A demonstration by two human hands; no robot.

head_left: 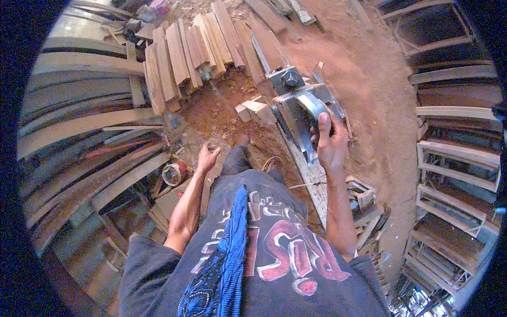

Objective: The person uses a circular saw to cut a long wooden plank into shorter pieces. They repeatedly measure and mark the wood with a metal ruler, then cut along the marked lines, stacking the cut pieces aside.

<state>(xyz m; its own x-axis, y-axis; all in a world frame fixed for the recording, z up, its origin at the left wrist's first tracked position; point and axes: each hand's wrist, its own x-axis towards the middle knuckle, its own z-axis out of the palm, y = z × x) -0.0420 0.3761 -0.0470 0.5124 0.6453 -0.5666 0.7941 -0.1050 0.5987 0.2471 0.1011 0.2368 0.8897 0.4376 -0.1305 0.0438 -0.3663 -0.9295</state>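
Observation:
My right hand (331, 140) has its fingers curled at the near side of a grey power tool (297, 98) with a curved metal guard and a dark star-shaped knob. The thumb points up along the tool. Under the tool runs a long narrow board (311, 185) that reaches back toward my legs. My left hand (208, 157) hangs in the air left of my knees, loosely closed, with nothing visible in it. Beside the tool, on its left, lie short wood blocks (256, 111).
Sawn planks (174, 58) lie side by side at the far left. Long boards (79, 111) are stacked along the left, and wooden frames (459, 164) line the right. A red round container (175, 173) stands left of me. Reddish sawdust (364, 79) covers the ground; a cable (306, 185) crosses the board.

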